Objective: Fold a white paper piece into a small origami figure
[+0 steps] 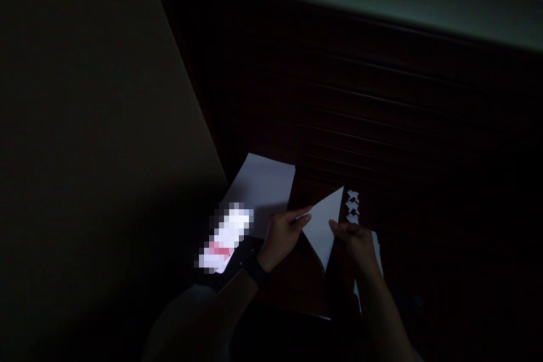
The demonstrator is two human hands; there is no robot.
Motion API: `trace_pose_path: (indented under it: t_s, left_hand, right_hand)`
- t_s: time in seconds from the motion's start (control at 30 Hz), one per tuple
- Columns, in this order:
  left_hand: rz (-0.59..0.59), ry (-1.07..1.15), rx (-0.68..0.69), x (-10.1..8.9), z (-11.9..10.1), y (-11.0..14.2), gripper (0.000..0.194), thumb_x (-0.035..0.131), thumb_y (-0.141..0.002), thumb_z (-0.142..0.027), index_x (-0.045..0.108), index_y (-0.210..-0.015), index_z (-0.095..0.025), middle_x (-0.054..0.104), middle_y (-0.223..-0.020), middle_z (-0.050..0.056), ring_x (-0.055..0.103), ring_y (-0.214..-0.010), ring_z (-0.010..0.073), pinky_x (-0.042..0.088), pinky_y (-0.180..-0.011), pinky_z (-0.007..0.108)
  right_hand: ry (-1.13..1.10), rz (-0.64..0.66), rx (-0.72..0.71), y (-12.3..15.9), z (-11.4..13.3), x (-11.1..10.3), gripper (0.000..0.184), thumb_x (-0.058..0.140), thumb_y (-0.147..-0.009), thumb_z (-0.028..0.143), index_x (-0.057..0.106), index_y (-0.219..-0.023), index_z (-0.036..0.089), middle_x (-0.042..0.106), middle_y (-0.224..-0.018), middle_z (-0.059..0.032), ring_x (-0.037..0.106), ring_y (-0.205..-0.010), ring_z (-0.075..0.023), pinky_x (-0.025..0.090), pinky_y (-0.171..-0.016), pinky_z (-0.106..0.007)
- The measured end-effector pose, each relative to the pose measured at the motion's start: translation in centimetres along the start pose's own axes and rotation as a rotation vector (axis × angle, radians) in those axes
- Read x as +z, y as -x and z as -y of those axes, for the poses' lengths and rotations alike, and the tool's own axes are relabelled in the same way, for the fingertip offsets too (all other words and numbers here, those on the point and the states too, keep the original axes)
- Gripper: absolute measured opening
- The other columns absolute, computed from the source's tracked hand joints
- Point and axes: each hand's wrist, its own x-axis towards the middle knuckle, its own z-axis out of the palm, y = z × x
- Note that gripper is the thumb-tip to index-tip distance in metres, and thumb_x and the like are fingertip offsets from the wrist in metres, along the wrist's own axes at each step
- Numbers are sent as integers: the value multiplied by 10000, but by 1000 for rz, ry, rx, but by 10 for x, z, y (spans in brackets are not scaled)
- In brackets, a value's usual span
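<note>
White paper (322, 226) points away, long axis leaning slightly right.

Here's the left forearm (237, 298), slanting up and rightward from below, its hand (283, 235) level with the other, fingertips (306, 219) pointing right in a pinch. And over on the opposite side, the right forearm (384, 311) angles up and leftward, that hand (357, 242) bent inward, fingers curled, tips pinched together, the two hands near but apart!
</note>
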Motion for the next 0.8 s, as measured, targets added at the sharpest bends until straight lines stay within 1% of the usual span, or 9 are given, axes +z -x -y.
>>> trace_pose_path:
  t_s: [0.1, 0.2, 0.37, 0.47, 0.57, 0.63, 0.7, 0.8]
  left_hand:
    - [12, 36, -14, -1, 0, -1, 323, 541, -775, -331, 626, -1047, -178, 651, -1034, 33, 620, -916, 214, 513, -781, 303]
    - [10, 62, -38, -2, 2, -2, 334, 556, -762, -340, 629, -1045, -177, 659, -1018, 37, 625, -898, 222, 517, -761, 309]
    - [-12, 120, -88, -3, 7, -5, 363, 606, -719, -357, 639, -1032, -176, 645, -1048, 53, 608, -931, 250, 511, -771, 331]
    - [17, 205, -143, -4, 5, -5, 393, 628, -702, -356, 628, -1048, -169, 646, -1046, 71, 611, -918, 257, 513, -759, 344]
    - [47, 321, -198, -6, 0, -4, 457, 637, -701, -351, 576, -1117, -173, 665, -997, 83, 627, -873, 247, 520, -728, 349]
    - [69, 373, -227, -6, -2, -4, 472, 646, -696, -344, 562, -1126, -168, 666, -987, 92, 631, -855, 242, 524, -703, 343]
    - [82, 375, -256, -5, -3, -4, 430, 660, -680, -345, 599, -1054, -142, 669, -964, 106, 638, -824, 239, 528, -667, 329]
    - [39, 300, -274, -3, 0, -4, 337, 674, -655, -365, 654, -861, -99, 689, -827, 110, 649, -713, 225, 523, -599, 302]
  right_hand:
    - [-11, 7, -8, -1, -3, -1, 275, 713, -593, 391, 655, -581, 122, 651, -584, -49, 575, -538, -174, 435, -544, -272]
    - [-34, 43, 0, -3, -6, 0, 273, 704, -606, 398, 645, -592, 131, 652, -612, -47, 575, -556, -178, 432, -554, -276]
    - [-23, 106, -26, -4, -9, -1, 275, 711, -606, 370, 592, -494, 149, 617, -551, -12, 541, -521, -147, 408, -548, -257]
    - [-46, 129, -21, -4, -11, -2, 274, 706, -615, 373, 596, -502, 149, 618, -554, -13, 532, -512, -142, 405, -550, -263]
    - [-51, 141, -2, -5, -11, -3, 272, 706, -617, 380, 608, -530, 142, 625, -569, -26, 533, -512, -147, 406, -541, -271]
    - [-46, 138, -1, -5, -8, -3, 278, 706, -618, 381, 602, -524, 141, 622, -567, -27, 533, -515, -148, 405, -541, -270]
    - [-24, 126, -6, -3, -5, -1, 290, 707, -618, 376, 583, -496, 145, 605, -539, -15, 518, -501, -136, 396, -532, -260]
    - [12, 120, -15, -1, -2, 1, 301, 698, -628, 376, 569, -484, 146, 588, -523, -6, 495, -484, -121, 379, -514, -247]
